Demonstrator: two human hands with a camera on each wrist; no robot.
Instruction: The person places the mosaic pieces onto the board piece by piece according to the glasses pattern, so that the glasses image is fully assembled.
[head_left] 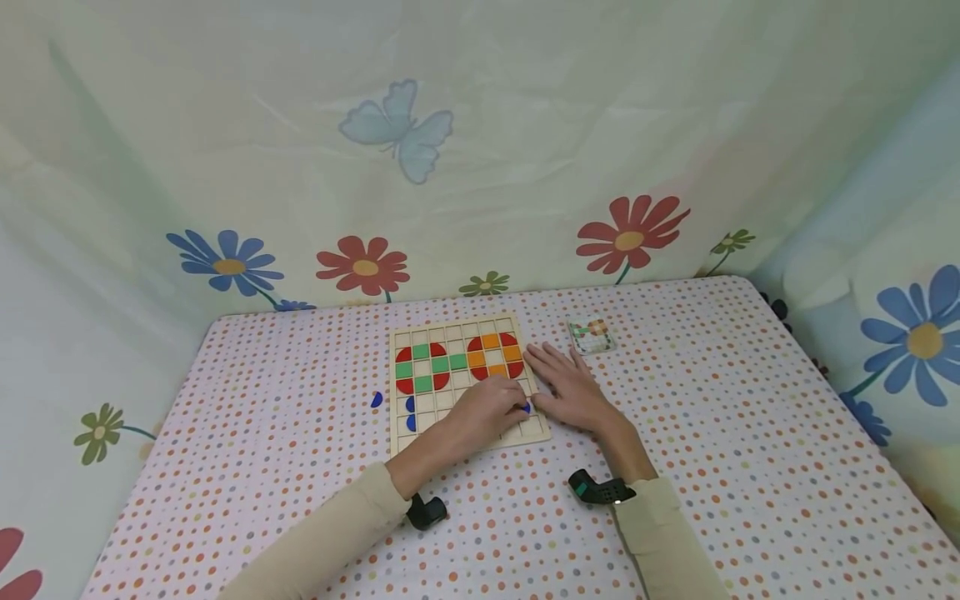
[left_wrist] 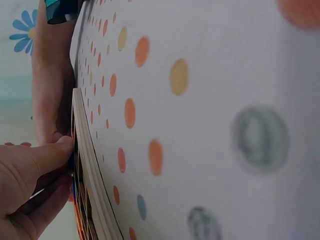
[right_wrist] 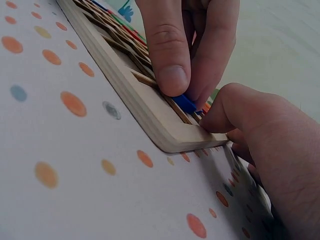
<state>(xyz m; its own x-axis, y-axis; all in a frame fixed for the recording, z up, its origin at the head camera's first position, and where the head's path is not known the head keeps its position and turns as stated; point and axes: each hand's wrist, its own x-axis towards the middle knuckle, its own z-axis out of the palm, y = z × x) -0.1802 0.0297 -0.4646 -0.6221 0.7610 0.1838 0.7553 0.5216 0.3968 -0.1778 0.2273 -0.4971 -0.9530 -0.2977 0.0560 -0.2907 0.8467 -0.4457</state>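
Observation:
A square wooden grid board (head_left: 405,443) lies on the table, holding red, green, orange and blue pieces. Near its right edge my left hand (head_left: 487,410) pinches a small blue puzzle piece (right_wrist: 185,103) between thumb and fingers, down at a cell of the grid. My right hand (head_left: 573,392) lies along the board's right side with its fingers extended; its thumb touches the rim close to the blue piece. Two blue pieces (head_left: 410,405) sit in the left part of the grid. The left wrist view shows the left thumb (left_wrist: 52,155) over the board's edge.
A loose blue half-round piece (head_left: 377,400) lies on the dotted tablecloth (head_left: 300,417), left of the board. Beyond the right hand is a small pattern card (head_left: 592,333). A flowered curtain (head_left: 487,208) hangs behind the table.

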